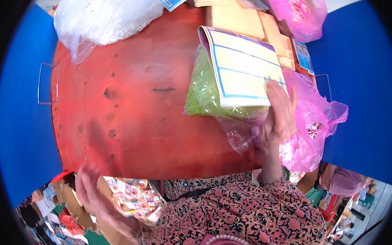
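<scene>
On the red tabletop (134,103), upper-right folded paper (246,67) is overlapped by right fingers (273,91), grip unclear; left fingers (89,173) are blurred past judging.

Blue-lined pale paper (244,72) lies folded over green-filled bag (202,89).

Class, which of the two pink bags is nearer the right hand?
The lower pink bag, beside the right hand; the upper pink bag lies farther, at the picture's top.

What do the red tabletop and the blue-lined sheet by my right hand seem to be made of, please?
Blue-lined sheet: probably smooth paper, perhaps coated; thin, curling at one edge.
Red tabletop: possibly painted wood, slightly glossy; pale sheen and knot-like dark spots.
</scene>
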The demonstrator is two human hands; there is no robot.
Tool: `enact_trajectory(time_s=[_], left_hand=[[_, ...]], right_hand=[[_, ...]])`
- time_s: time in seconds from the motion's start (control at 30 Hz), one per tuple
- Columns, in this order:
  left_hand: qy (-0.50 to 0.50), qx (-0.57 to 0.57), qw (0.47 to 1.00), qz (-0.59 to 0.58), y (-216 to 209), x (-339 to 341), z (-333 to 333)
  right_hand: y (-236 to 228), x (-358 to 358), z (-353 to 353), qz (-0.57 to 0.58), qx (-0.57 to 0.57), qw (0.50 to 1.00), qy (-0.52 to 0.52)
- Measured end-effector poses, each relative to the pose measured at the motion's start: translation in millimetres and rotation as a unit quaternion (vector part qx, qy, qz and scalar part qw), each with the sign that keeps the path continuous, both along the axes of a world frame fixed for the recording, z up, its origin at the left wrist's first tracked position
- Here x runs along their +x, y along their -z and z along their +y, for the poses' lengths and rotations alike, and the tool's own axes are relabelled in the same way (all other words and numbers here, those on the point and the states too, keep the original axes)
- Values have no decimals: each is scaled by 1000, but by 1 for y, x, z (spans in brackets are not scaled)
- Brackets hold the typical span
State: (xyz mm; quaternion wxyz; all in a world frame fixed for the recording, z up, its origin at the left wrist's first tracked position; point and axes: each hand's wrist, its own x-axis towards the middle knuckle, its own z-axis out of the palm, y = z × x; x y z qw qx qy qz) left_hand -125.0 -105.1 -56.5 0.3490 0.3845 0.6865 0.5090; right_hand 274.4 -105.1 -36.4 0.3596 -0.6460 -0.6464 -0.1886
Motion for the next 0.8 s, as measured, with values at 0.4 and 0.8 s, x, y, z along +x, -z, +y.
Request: enact_trajectory(time_s=[0.4, 0.8], left_hand=[[308, -73, 850, -422, 8, 178, 101], [334, -33, 865, -373, -21, 194, 78]], right_hand=[[13, -28, -52, -55, -212, 959, -177], [-29, -42, 24, 65, -125, 970, -196]])
